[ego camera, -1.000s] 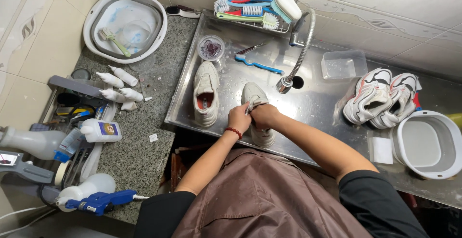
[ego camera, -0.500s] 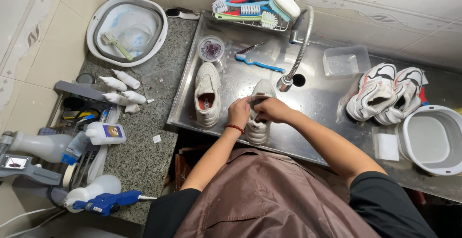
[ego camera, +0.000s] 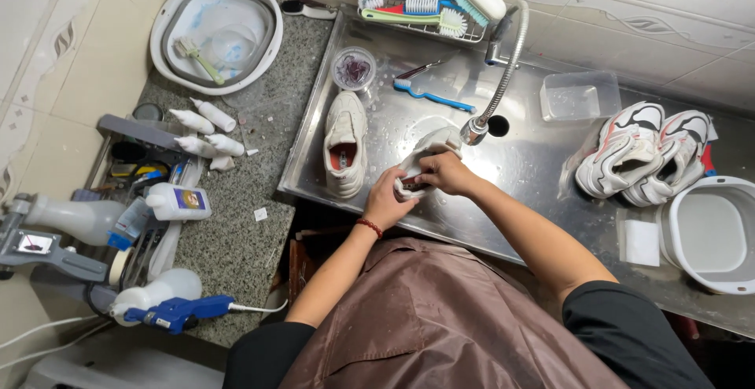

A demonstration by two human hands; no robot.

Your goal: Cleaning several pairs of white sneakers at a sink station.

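Steel sink tray (ego camera: 543, 176) fills the centre, wet, sitting between a speckled granite counter (ego camera: 236, 239) on one side and a grey basin (ego camera: 712, 235) on the other. A second, rounder basin (ego camera: 216, 31) with a small brush in it sits at the far corner of the granite. A pair of white trainers with dark and red trim (ego camera: 641, 157) lies on the tray's far side, just beside the grey basin, well apart from the work. One cream shoe (ego camera: 344, 145) rests sole-down on the tray, untouched across all three frames. Its mate, the white shoe in hand (ego camera: 425, 161), is under the flexible tap (ego camera: 495, 82), lifted off the tray; a second ago it lay flatter and nearer the tray's front edge, so it has come up and toward the spout. Left hand (ego camera: 389, 200) is cupped around the shoe's near end, fingers closed on it. Right hand (ego camera: 448, 173) is clamped over the top, fingers curled in. Whether water is running I cannot tell. Blue toothbrush (ego camera: 432, 96) lies idle near the small round dish (ego camera: 354, 68); rack of brushes (ego camera: 429, 0) behind.
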